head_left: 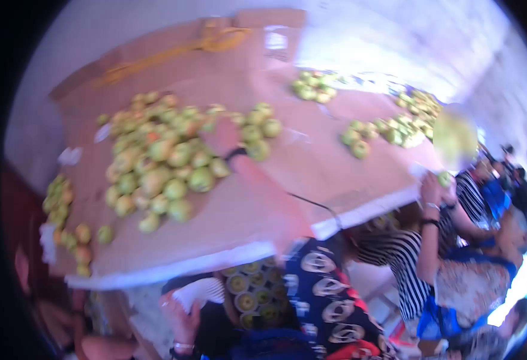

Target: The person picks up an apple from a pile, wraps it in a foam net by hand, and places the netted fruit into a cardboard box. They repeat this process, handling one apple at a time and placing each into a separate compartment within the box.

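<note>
Across the cardboard-covered table, my right hand reaches into the right side of a large heap of green-yellow apples, some blushed red. A black band circles its wrist. Its fingers are blurred among the fruit, so whether they grip an apple cannot be made out. Low in the view, my left hand, with a bracelet at the wrist, is closed on a white ribbed foam net. Just right of it, below the table edge, a box holds apples set in rows, partly covered by my sleeve.
Smaller apple groups lie at the left edge, the back and the right. A co-worker in stripes at right holds a green apple. Other people's arms show lower left. The cardboard has yellow tape at its back.
</note>
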A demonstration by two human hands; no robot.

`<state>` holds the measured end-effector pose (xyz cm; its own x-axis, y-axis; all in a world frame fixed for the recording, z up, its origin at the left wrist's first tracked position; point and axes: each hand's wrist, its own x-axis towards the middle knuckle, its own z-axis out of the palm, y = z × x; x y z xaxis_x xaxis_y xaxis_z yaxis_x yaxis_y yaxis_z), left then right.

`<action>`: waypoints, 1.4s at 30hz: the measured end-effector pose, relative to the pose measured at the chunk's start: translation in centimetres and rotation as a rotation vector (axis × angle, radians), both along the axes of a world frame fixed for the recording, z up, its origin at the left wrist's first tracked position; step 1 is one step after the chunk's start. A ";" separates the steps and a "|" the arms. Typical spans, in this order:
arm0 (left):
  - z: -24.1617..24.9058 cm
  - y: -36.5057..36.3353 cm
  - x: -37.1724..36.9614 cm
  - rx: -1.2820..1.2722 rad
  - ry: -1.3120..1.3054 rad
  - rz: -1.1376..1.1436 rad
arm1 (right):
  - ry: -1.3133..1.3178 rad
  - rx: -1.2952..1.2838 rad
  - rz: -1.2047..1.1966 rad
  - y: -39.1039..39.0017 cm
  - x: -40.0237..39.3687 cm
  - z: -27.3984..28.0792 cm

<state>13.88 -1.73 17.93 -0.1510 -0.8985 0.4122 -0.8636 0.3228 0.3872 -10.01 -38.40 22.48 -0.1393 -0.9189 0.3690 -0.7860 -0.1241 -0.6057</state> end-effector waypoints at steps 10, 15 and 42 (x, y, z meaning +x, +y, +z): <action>-0.7 0.0 1.1 0.051 -0.105 0.047 | 0.166 0.359 -0.355 -7.9 5.8 -2.1; -1.6 0.1 1.3 0.047 -0.089 0.042 | -0.016 0.242 -0.213 -7.6 3.7 -3.8; -2.7 -0.1 -1.5 -0.015 -0.093 -0.008 | 0.471 -0.182 0.713 14.9 -3.2 -3.0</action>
<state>12.40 -1.87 15.27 -0.1965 -0.8909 0.4094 -0.8928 0.3352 0.3009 -13.24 -23.54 19.44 0.6507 -0.6498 0.3929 -0.6473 -0.7451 -0.1604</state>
